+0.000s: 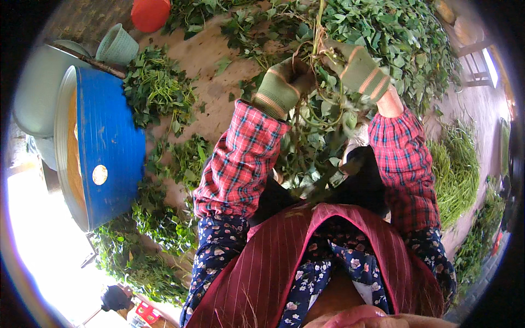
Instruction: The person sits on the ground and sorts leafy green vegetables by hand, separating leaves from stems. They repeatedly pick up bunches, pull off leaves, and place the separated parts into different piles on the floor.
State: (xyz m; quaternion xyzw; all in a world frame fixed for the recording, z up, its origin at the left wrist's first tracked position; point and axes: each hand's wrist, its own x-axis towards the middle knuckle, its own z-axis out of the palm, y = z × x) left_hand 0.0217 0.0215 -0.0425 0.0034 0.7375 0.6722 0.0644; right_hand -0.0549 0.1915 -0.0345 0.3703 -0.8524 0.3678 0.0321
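Green knitted gloves with orange stripes cover both hands. My left hand (pixel 285 84) is closed around the stringy lower part of a leafy vine (pixel 318 37), whose looping stems hang below it. My right hand (pixel 350 61) pinches the same vine's rooty base from the other side, a little higher up. Thin brown roots and pale stems show between the two hands. Beneath and beyond them lies a large heap of green leafy vines (pixel 389 45), reaching down between my knees. Some fingertips are hidden by the stems and the gloves.
A blue drum (pixel 108 151) stands at left beside a pale green basket (pixel 117 45) and a red round object (pixel 150 14). Piles of cut vines (pixel 160 86) lie on the earthen floor. At right are a heap of long green stems (pixel 455 172) and a wooden chair (pixel 475 65).
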